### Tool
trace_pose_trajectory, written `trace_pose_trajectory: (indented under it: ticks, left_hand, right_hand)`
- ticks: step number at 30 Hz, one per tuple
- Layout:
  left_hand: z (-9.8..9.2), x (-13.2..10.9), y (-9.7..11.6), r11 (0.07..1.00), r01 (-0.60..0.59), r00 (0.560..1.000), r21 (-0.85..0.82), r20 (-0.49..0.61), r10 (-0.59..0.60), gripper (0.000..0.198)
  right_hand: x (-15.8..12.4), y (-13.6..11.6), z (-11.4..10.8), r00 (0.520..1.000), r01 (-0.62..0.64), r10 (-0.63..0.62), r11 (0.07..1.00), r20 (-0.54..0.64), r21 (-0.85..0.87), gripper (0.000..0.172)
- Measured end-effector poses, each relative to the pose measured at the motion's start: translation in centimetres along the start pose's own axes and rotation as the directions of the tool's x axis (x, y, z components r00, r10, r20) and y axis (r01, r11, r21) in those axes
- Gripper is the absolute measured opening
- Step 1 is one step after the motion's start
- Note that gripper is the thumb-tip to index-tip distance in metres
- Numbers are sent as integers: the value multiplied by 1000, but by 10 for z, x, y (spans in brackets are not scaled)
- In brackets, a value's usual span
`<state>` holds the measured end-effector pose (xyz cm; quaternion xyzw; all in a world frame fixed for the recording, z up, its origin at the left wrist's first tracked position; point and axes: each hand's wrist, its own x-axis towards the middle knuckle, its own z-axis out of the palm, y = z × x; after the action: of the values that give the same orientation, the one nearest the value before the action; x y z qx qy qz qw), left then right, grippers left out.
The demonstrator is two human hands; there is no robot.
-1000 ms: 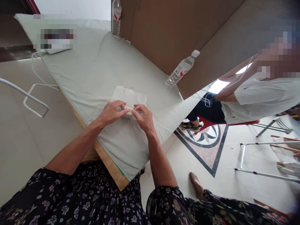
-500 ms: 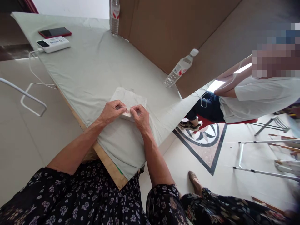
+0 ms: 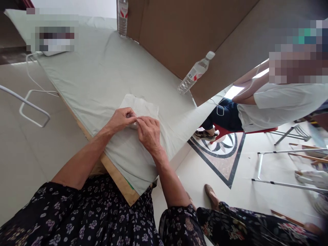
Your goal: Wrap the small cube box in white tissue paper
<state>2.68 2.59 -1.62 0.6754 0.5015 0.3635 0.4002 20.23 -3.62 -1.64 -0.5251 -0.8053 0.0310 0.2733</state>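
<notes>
A flat white packet (image 3: 143,105), soft and slightly crumpled on top like a tissue pack, lies on the cloth-covered table (image 3: 94,82) near its front corner. My left hand (image 3: 121,119) is closed in a pinch, thumb against forefinger, at the packet's near edge. My right hand (image 3: 149,132) meets it there, its fingers bent and pressed together, its back turned up. The fingertips of both hands touch or almost touch. Whatever they pinch is too small and too covered to make out. The right hand hides part of the packet's near side.
A water bottle (image 3: 196,73) leans by a large cardboard panel (image 3: 164,41); another bottle (image 3: 123,18) stands at the back. A white device (image 3: 57,51) with a cable lies far left. Beyond the cardboard sits a person in a white shirt (image 3: 282,106).
My right hand has turned over the near edge of the packet, its fingers now covering the pinched spot, and has come closer to my left hand. The left hand keeps its pinch.
</notes>
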Motion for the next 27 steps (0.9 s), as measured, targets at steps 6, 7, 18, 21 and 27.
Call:
trace_pose_trajectory:
  ticks: [6, 7, 18, 21, 27]
  left_hand:
    - [-11, -8, -5, 1000, 1, 1000, 17, -8, -1, 38]
    - [-13, -9, -7, 999, 13, 999, 34, -30, -12, 41]
    - [-20, -9, -7, 845, 214, 973, 490, -187, -138, 37]
    - [-31, -15, -4, 797, 323, 945, 510, -226, -237, 45]
    - [-42, -14, -2, 751, 412, 911, 516, -211, -355, 63]
  right_hand:
    - [5, -1, 1, 996, 43, -34, 993, 84, -110, 25]
    - [5, -2, -1, 994, 53, -40, 990, 102, -134, 26]
    - [21, -9, -10, 961, 170, -83, 930, 265, -326, 25]
    - [27, -8, -15, 946, 213, -109, 919, 305, -332, 23]
    - [35, -9, -22, 919, 272, -136, 899, 370, -344, 21]
